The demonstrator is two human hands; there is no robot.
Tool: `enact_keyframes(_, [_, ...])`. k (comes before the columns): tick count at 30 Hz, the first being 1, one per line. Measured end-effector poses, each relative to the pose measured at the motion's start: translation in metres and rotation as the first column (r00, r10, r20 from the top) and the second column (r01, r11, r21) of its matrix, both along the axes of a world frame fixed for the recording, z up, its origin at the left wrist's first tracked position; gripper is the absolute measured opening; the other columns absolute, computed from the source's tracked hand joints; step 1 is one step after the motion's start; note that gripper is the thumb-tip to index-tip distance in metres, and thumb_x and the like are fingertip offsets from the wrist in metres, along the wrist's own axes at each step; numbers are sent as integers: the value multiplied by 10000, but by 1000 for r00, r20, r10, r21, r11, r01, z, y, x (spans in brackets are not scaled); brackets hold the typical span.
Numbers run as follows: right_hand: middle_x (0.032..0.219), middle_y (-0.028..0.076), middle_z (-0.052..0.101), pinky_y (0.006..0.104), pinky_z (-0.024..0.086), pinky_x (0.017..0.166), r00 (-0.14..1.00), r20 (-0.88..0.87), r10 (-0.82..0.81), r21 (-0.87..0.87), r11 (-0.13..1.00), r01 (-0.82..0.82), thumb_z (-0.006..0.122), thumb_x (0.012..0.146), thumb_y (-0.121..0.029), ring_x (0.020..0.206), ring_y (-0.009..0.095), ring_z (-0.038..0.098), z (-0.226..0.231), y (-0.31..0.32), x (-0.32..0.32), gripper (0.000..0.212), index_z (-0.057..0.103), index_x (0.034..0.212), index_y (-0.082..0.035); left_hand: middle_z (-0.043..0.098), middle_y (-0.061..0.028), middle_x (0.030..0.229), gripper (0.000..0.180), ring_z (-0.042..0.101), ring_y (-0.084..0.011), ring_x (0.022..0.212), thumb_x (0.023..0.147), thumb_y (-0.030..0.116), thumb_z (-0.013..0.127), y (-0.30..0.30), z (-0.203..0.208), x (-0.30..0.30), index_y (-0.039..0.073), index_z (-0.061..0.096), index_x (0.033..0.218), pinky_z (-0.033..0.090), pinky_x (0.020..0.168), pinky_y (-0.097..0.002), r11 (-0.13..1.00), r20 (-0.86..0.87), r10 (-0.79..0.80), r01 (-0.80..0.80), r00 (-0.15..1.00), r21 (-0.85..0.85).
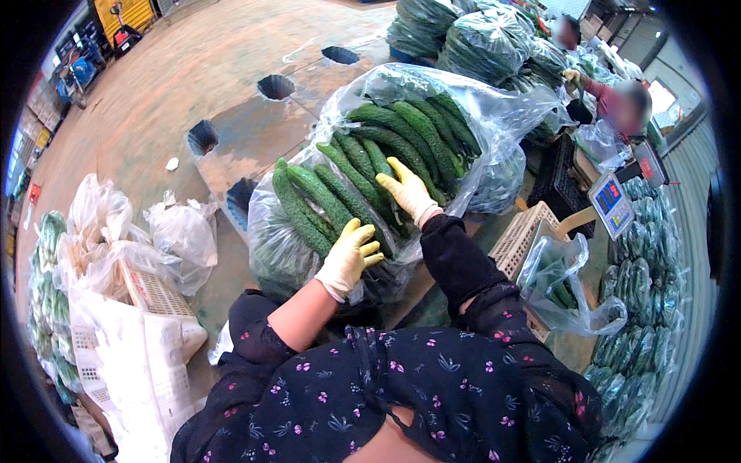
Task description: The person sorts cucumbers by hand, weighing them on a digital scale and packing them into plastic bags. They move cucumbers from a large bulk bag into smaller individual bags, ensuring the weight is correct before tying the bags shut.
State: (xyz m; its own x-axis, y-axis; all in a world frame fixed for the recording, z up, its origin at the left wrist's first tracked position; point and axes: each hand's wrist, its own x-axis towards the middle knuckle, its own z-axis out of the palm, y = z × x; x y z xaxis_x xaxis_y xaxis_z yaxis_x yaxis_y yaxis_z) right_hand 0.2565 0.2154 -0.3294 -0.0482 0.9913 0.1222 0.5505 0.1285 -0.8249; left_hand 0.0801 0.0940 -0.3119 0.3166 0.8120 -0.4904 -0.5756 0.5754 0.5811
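Observation:
A large clear plastic bag [505, 116], its mouth spread wide, holds rows of long, bumpy green cucumbers [394, 127] in front of me. Both of my hands wear pale yellow gloves. My left hand [347, 258] rests at the near side of the bag, fingers apart, against the near ends of the cucumbers. Farther right, my right hand [407, 191] lies on the middle cucumbers with thumb and forefinger spread. Its other fingers are partly hidden. Neither hand has a cucumber lifted from the bag.
At right stand a beige crate [532, 235], a scale display [611, 202] and a small bag of cucumbers [567, 289]. Bagged cucumbers [641, 285] line the wall. A white crate [158, 289] with plastic bags stands left. Floor holes [275, 86] lie beyond; a co-worker [617, 108] is far right.

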Motion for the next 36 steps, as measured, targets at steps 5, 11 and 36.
enact_keyframes(5, [1097,178,639,363,462,903,953,147,-264,-111,953,281,611,829,-294,1012,290,616,-13,-22,35,455,572,1194,-26,465,-120,1220,660,528,-300,1022,837,252,655,-1,-2,-8,118,292,1372,487,830,-490,999,22,-37,37,999,11])
enact_keyframes(11, [1083,113,623,313,508,708,929,-41,-367,-590,759,274,569,860,-462,828,201,613,-29,-35,38,499,585,1150,-56,530,-112,1143,612,577,-278,963,859,226,635,2,-3,-6,102,309,1362,512,800,-456,997,23,-61,60,998,50])
enact_keyframes(36, [1060,207,631,387,482,837,965,260,-29,-297,949,109,685,747,-459,975,320,617,52,-35,-7,683,538,1194,36,560,-110,1122,501,589,-266,961,860,226,630,10,1,-14,108,374,1273,507,818,-440,989,91,-78,66,993,133])
